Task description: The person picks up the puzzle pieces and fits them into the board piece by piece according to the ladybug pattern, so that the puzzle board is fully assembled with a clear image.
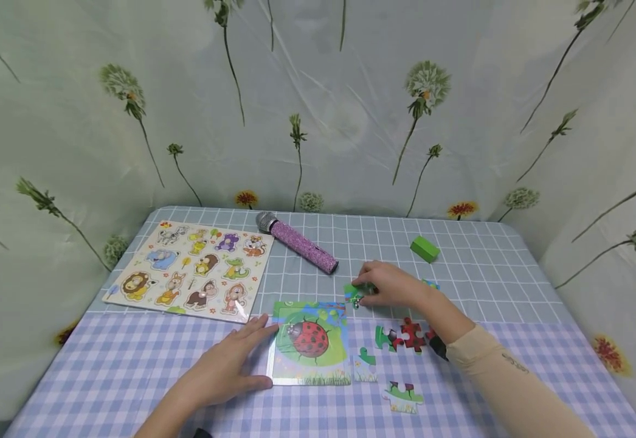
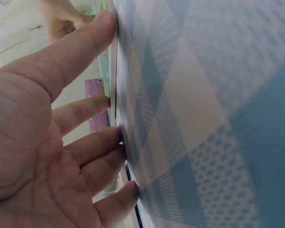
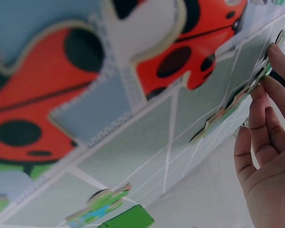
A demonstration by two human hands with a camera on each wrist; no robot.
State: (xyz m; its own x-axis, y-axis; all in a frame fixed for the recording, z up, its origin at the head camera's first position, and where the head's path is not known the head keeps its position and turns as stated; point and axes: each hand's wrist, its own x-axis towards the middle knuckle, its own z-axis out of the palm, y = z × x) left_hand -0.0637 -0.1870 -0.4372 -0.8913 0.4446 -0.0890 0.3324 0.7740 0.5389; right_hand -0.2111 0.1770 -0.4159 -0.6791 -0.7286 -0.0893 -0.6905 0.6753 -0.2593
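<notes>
Evidently light work for the fingers: the right hand [image 1: 388, 285] has its thumb and forefinger brought close together, pinching a green puzzle piece [image 1: 350, 292] at its edges, while the other fingers curl loosely behind. That piece is just beyond the upper right corner of the ladybug board [image 1: 311, 379], over the grey cloth [image 1: 482, 274]; whether it is lifted or lies flat, I cannot tell. The left hand [image 1: 229, 365] is loosely spread and grasps nothing, its thumb and fingertips resting along the board's left edge. Thin and flat, with pale cut edges in the right wrist view, the pieces look like stiff card or thin wood: likely almost weightless, unlikely to bend, but perhaps slick on their printed faces. A hold on two opposite edges, across the broad body, should suit better than one on a knob, since the narrow necks are probably the weakest part. Lying so flat, they offer little to get under; tipping one up by a side may help. The red piece [image 1: 413, 336], the corner piece [image 1: 365, 365] and the grassy piece [image 1: 402, 396] should handle alike, spread out right of the board. The board itself also seems light and apt to slide on the checked cloth [image 1: 132, 377], so its rim is the sensible place to steady it.
</notes>
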